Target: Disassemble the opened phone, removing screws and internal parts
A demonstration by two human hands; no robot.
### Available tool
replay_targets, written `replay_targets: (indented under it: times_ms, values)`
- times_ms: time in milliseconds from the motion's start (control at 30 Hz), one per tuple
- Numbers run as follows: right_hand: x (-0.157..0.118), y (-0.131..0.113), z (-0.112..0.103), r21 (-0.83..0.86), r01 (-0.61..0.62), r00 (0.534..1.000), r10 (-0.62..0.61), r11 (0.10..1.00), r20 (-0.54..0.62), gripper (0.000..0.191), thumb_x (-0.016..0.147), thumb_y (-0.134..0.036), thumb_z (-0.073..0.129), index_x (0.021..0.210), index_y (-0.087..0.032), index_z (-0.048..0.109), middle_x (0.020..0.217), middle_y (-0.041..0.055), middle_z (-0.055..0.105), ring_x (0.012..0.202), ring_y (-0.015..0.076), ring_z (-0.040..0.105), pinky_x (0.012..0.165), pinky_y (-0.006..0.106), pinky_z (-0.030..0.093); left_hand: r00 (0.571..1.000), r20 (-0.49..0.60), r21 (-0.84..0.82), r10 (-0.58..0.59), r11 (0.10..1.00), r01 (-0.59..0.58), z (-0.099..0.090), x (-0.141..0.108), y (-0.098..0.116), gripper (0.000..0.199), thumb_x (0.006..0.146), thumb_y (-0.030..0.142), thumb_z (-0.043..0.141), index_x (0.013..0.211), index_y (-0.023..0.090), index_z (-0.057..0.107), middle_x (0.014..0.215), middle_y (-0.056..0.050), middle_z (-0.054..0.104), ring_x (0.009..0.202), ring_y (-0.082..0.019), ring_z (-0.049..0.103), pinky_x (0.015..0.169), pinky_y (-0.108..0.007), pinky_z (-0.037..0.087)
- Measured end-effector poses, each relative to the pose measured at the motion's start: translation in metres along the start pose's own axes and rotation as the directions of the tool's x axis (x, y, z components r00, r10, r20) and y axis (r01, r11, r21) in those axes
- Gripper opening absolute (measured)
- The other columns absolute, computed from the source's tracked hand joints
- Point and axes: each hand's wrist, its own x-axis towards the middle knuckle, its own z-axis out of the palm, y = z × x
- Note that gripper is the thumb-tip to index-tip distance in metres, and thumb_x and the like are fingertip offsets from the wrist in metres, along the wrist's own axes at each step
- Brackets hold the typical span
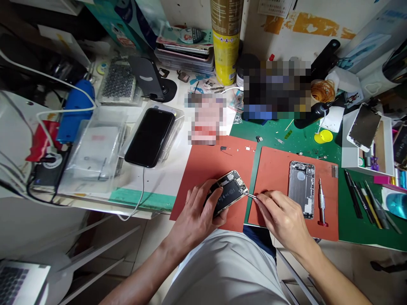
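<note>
- Cluttered worktop [182, 173] is filling the frame, its green mat [352, 231] spreading across the right half and two red mats [203, 163] lying at the centre and right of centre.
- An opened phone [230, 197] is sitting near the centre of the frame, over the left of the red mats, tilting with its upper end toward the upper right; whether it is touching the mat is hard to tell.
- The left hand [202, 203] is gripping the opened phone by its lower left part, thumb and fingers pressing around the edges and covering that end; its far-side fingertips are partly hiding.
- The right hand [282, 212] is pinching metal tweezers [252, 196] between thumb and forefinger, the other fingers curling underneath, mostly out of sight.
- The tweezers are pointing left at the upper right part of the opened phone; their tips are blending into its surface, so whether they are touching is unclear.
- A metal phone shell [301, 190] and a screwdriver [322, 201] are lying side by side on the right-hand red mat.
- Pixelated blocks [276, 89] are masking things at upper centre.
- A laptop [23, 279] is showing at lower left, cut off by the frame.
</note>
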Motion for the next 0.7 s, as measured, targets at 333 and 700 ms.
replay_targets:
  times_ms: [333, 700]
  values:
    - [0.0011, -0.0014, 0.0003, 0.042, -0.038, 0.999, 0.037, 0.998, 0.022, 0.015, 0.105, -0.018, 0.061, 0.113, -0.009, 0.071, 0.089, 0.0076, 0.061, 0.075, 0.0172, 0.060, 0.069, 0.030, 0.050, 1.000, -0.005, -0.001, 0.010, 1.000, -0.010, 0.0000, -0.0003, 0.0002, 0.057, 0.086, 0.018, 0.076, 0.136, 0.014, 0.047, 0.134, -0.026, 0.062, 0.118, -0.037, 0.065, 0.093, -0.051, 0.057]
    - [0.0004, -0.0048, 0.0006, 0.013, -0.066, 0.997, 0.065, 0.998, 0.039, 0.016, 0.107, -0.020, 0.058, 0.114, -0.010, 0.068, 0.092, 0.0087, 0.062, 0.077, 0.0185, 0.063, 0.069, 0.031, 0.051, 1.000, -0.004, 0.010, 0.004, 1.000, -0.004, 0.0005, -0.0003, 0.0006, 0.058, 0.086, 0.017, 0.076, 0.136, 0.015, 0.048, 0.135, -0.025, 0.061, 0.118, -0.037, 0.065, 0.093, -0.051, 0.057]
